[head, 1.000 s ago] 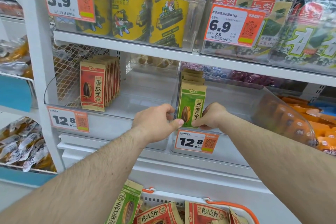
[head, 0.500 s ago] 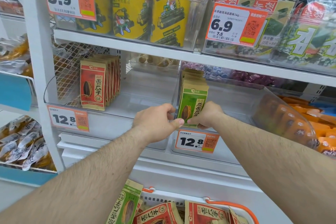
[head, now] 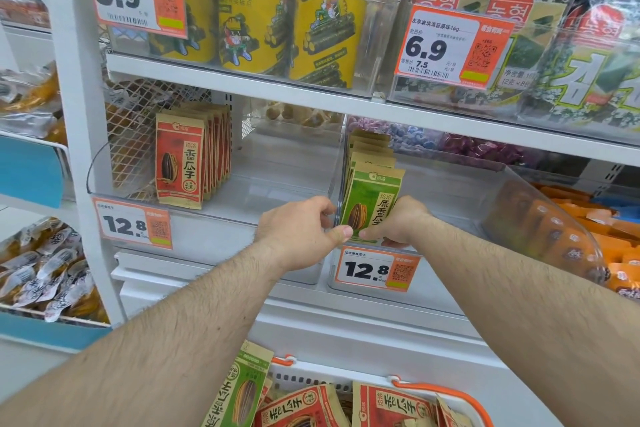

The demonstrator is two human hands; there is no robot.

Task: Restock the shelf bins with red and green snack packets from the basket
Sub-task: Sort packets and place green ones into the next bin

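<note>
In the head view, both forearms reach up from the bottom corners of the frame and meet just below the centre, at the front of a clear shelf bin (head: 450, 191). The left hand (head: 299, 230) has its fingers curled over the bin's front left corner, its thumb tip pressed against the lower left corner of the front green packet (head: 372, 199). The right hand (head: 398, 224) grasps the same packet from the other side, fingers curled round its lower right edge, thumb meeting the left thumb at the packet's bottom. That green packet stands upright at the front of a short row of like packets (head: 370, 149) along the bin's left wall, right of centre. To the left, in the neighbouring clear bin (head: 277, 191), a row of red packets (head: 188, 159) stands upright against its left side, left of centre. Orange price tags reading 12.8 hang on both bin fronts, one at the left (head: 133, 225) and one under the hands (head: 375, 269). At the bottom centre, the basket (head: 446, 392) with an orange rim holds more stock: one green packet (head: 242, 392) leaning on end and several red packets (head: 391, 406) lying beside it. Across the upper part of the frame, the shelf above carries yellow cans (head: 256, 21) at centre and seaweed packs (head: 554, 45) at the upper right.
</note>
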